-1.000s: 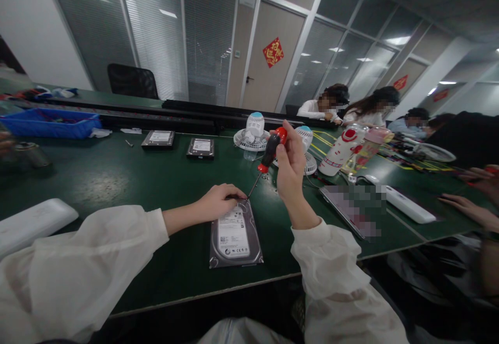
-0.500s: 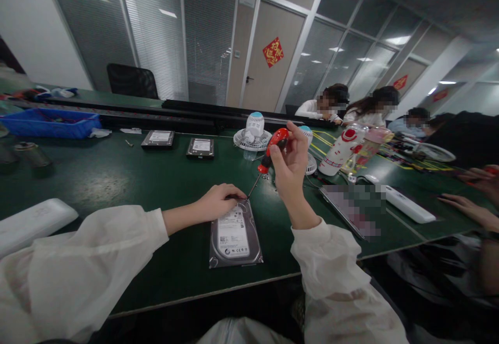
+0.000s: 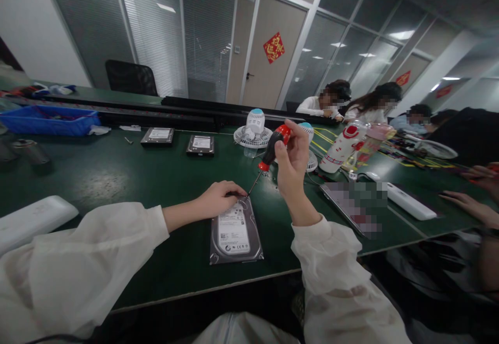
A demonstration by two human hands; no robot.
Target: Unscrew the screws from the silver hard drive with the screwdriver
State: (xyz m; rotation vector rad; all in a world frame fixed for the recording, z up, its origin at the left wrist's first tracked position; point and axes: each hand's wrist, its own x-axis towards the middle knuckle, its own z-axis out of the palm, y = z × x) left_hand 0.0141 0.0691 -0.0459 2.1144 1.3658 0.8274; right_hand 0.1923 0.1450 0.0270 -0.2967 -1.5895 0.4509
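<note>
A hard drive with a white label lies flat on the green table close to me. My left hand is laid over its far edge, fingers curled against it and fingertips beside the screwdriver tip. In my right hand is a red and black screwdriver, gripped by the upper handle between thumb and fingers. It leans, its shaft running down to the drive's far right corner. Whether the tip sits in a screw is too small to tell. Several tiny screws lie just beyond.
Two more hard drives, one on the left and one nearer the middle, lie farther back. Small white fans, a blue bin, a patterned bottle and a tablet-like device surround the work. Another person's hand is at right.
The screwdriver handle has turned in my right hand, showing more black and less red. My right fingers have shifted slightly round it. My left hand and the drive stay in place.
</note>
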